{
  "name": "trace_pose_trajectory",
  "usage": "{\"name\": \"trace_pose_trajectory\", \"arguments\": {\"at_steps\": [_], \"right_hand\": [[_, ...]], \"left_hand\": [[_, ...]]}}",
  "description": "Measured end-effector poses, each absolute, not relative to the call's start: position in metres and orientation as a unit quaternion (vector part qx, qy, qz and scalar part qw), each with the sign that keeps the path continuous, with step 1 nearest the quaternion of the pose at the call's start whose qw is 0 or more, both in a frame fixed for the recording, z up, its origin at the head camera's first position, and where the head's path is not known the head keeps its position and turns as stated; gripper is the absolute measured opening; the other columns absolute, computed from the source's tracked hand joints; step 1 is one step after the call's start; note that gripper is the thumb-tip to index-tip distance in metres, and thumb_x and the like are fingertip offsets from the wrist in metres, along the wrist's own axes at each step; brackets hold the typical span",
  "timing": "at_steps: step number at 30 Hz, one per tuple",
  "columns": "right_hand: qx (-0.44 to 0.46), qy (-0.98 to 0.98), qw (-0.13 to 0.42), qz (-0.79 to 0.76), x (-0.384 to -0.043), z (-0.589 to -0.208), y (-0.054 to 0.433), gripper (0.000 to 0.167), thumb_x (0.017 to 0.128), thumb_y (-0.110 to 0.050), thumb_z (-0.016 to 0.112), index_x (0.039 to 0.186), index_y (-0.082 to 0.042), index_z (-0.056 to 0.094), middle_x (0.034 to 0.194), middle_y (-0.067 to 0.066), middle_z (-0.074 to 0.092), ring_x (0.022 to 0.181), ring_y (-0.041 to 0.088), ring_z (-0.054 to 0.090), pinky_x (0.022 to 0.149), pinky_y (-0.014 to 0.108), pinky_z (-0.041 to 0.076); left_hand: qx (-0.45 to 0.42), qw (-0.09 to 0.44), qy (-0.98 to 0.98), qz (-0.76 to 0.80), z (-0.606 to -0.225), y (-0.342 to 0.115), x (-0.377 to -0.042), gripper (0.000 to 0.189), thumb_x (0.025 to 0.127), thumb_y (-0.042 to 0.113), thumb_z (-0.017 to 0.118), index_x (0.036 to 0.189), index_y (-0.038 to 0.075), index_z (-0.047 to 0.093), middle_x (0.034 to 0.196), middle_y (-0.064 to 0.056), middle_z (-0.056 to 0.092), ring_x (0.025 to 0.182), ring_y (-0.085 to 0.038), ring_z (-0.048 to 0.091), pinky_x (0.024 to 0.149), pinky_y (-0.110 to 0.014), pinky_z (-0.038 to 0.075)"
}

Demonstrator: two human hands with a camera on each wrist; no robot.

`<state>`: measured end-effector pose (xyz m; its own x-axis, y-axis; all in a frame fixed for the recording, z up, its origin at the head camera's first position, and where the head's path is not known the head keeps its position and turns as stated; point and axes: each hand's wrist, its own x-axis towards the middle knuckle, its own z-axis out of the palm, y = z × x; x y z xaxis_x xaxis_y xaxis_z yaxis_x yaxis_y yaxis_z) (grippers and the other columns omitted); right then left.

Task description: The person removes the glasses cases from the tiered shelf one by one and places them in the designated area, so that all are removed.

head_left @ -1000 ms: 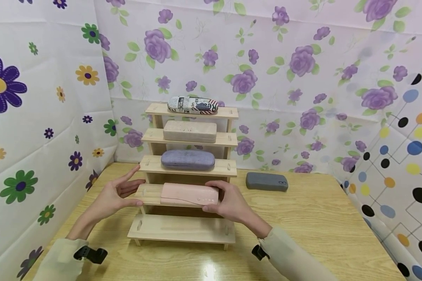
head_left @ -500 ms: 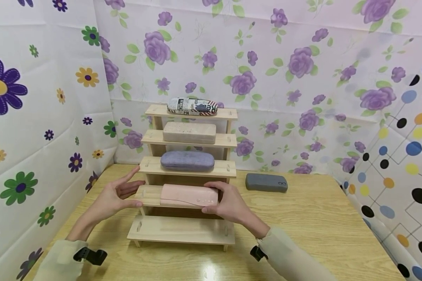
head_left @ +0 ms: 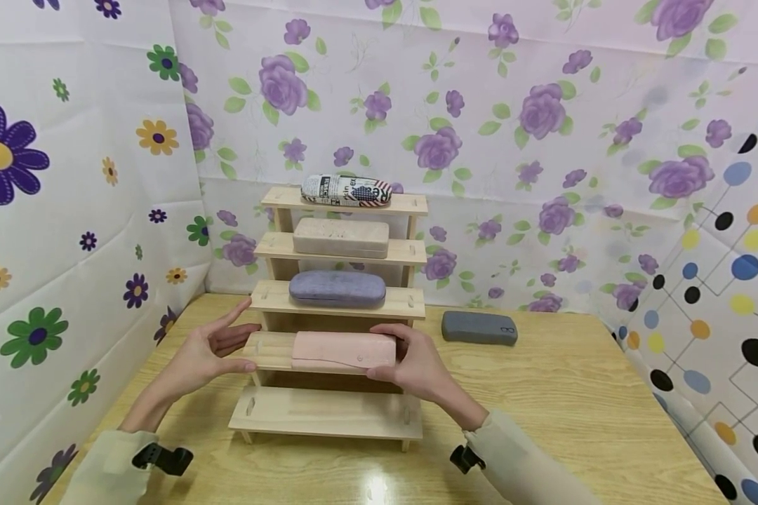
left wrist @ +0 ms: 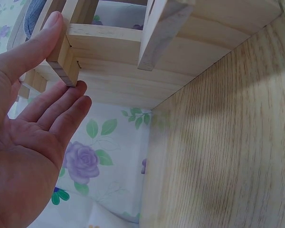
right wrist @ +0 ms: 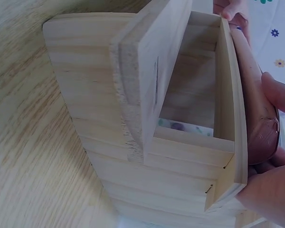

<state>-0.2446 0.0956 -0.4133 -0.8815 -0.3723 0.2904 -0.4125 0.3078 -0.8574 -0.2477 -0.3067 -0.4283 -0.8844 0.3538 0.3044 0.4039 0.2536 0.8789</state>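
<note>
A pink glasses case (head_left: 335, 348) lies lengthwise on the second-lowest tier of a stepped wooden display rack (head_left: 328, 412). My right hand (head_left: 420, 361) holds the case at its right end, thumb in front and fingers over the top and back. In the right wrist view the rounded end of the glasses case (right wrist: 263, 135) sits between thumb and fingers, close against the board. My left hand (head_left: 196, 354) holds the left end of that same tier, thumb at its front edge. The left wrist view shows the left hand (left wrist: 33, 128) with fingertips at the board's end.
Higher tiers bear a blue-purple glasses case (head_left: 337, 288), a beige case (head_left: 341, 237) and a newspaper-print case (head_left: 346, 190). A grey glasses case (head_left: 479, 327) lies on the wooden table (head_left: 562, 400), right of the rack. Patterned cloths (head_left: 493, 84) hang around the table.
The pink glasses case has shifted slightly right along its tier and turned a little in my right hand, which moved with it. My left hand has stayed on the rack.
</note>
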Motion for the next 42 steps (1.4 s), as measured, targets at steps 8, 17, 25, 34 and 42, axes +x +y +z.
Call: {"name": "trace_pose_trajectory", "arguments": {"at_steps": [8,17,25,34,42], "right_hand": [[0.244,-0.790,0.005,0.562,-0.244,-0.415,0.099,0.064,0.078,-0.008,0.095,0.136,-0.010,0.070,0.127,0.009,0.069,0.105,0.022,0.070,0.087,0.035,0.062],[0.242,-0.772,-0.013,0.587,-0.241,-0.412,0.108,0.064,0.078,-0.008,0.095,0.137,-0.011,0.069,0.131,0.011,0.067,0.113,0.029,0.068,0.092,0.042,0.061],[0.260,-0.767,-0.014,0.587,-0.238,-0.410,0.120,0.060,0.083,-0.012,0.093,0.137,-0.011,0.069,0.139,0.012,0.063,0.126,0.032,0.062,0.105,0.054,0.054],[0.262,-0.790,0.011,0.554,-0.236,-0.408,0.135,0.059,0.083,-0.021,0.094,0.137,-0.018,0.070,0.139,0.005,0.067,0.132,0.027,0.058,0.108,0.055,0.050],[0.265,-0.788,0.020,0.555,-0.233,-0.404,0.152,0.059,0.083,-0.018,0.093,0.137,-0.016,0.070,0.138,0.004,0.067,0.135,0.029,0.056,0.111,0.057,0.047]], "left_hand": [[-0.238,0.022,-0.793,-0.561,-0.428,-0.307,-0.247,0.110,0.082,-0.002,0.089,0.169,0.017,0.026,0.147,-0.031,0.053,0.135,-0.023,0.057,0.104,-0.027,0.052],[-0.237,0.022,-0.794,-0.559,-0.427,-0.306,-0.247,0.110,0.082,-0.001,0.090,0.169,0.017,0.026,0.148,-0.031,0.053,0.135,-0.024,0.057,0.104,-0.027,0.052],[-0.239,0.021,-0.793,-0.560,-0.427,-0.307,-0.248,0.110,0.082,-0.001,0.089,0.170,0.018,0.026,0.148,-0.031,0.053,0.135,-0.025,0.056,0.104,-0.027,0.052],[-0.249,0.026,-0.788,-0.562,-0.432,-0.309,-0.251,0.110,0.082,-0.004,0.089,0.169,0.017,0.026,0.146,-0.032,0.054,0.131,-0.011,0.059,0.103,-0.026,0.052],[-0.252,0.025,-0.786,-0.564,-0.432,-0.309,-0.251,0.109,0.082,-0.004,0.088,0.169,0.017,0.026,0.147,-0.033,0.053,0.132,-0.012,0.059,0.104,-0.026,0.052]]}}
